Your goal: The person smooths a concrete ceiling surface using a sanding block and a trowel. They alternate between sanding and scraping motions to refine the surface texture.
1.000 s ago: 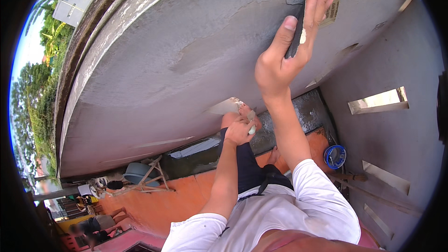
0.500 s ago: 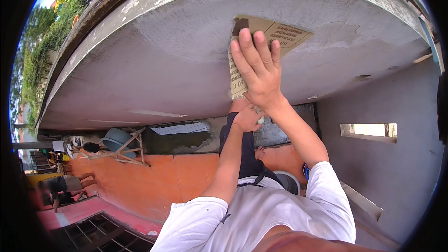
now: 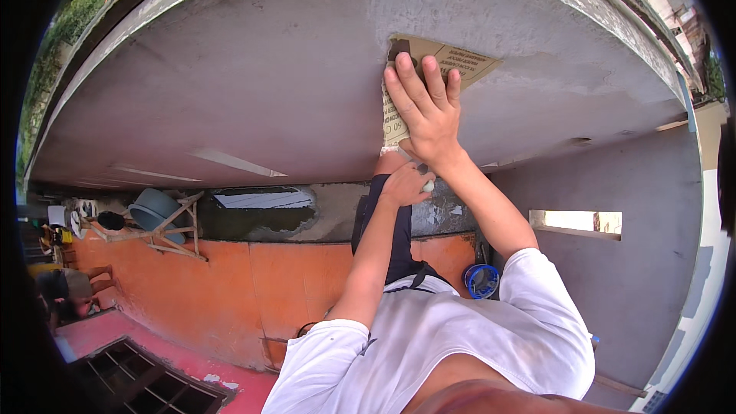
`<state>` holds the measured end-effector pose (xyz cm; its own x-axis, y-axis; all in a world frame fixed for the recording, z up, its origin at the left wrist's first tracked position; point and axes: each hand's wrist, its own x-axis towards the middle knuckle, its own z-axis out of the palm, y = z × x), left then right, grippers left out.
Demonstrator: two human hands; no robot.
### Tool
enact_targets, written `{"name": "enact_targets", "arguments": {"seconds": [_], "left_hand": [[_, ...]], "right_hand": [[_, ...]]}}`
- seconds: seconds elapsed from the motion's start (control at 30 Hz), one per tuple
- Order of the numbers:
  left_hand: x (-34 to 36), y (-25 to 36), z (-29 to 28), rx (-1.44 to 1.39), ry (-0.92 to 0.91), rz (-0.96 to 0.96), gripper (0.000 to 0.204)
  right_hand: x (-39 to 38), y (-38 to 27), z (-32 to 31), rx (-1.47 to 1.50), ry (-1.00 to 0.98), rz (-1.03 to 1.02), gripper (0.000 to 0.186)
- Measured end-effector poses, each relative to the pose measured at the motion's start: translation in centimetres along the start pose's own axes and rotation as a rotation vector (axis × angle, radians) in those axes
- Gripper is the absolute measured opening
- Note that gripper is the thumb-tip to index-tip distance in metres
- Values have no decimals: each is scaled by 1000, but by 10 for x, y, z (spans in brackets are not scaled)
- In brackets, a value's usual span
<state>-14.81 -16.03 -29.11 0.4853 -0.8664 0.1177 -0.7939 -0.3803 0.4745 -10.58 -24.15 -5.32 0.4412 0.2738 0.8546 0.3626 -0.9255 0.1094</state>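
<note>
My right hand (image 3: 426, 113) lies flat with its fingers stretched out, pressing a sheet of brown-backed sandpaper (image 3: 477, 64) against the grey plastered wall (image 3: 299, 54). Part of the sheet is hidden under the palm. Printing covers the sheet's back, and its upper left corner looks dark. Below the right wrist, my left hand (image 3: 405, 186) is closed around a small thing whose pale, rounded end (image 3: 428, 185) pokes out. The rest of that thing is covered by the fingers, so its kind does not show.
A blue bucket (image 3: 481, 281) stands on the orange floor (image 3: 230, 276) by my right side. Further left are a grey-blue tub (image 3: 153, 211) and a wooden stand (image 3: 180, 234). A side wall (image 3: 606, 284) with a slot opening rises at right. Another person (image 3: 73, 285) is at far left.
The view has swung, so the surroundings sit further left and more of the blue bucket shows. My right hand and the sandpaper have shifted rightward along the wall; my left hand stays closed.
</note>
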Motion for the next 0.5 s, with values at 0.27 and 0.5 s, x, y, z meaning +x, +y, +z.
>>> {"name": "enact_targets", "arguments": {"seconds": [0.27, 0.5], "left_hand": [[1, -1, 0, -50, -10, -62, 35], [-3, -1, -4, -117, 127, -35, 36]], "right_hand": [[69, -15, -13, 13, 96, 45, 57], [29, -28, 6, 136, 73, 116, 59]]}}
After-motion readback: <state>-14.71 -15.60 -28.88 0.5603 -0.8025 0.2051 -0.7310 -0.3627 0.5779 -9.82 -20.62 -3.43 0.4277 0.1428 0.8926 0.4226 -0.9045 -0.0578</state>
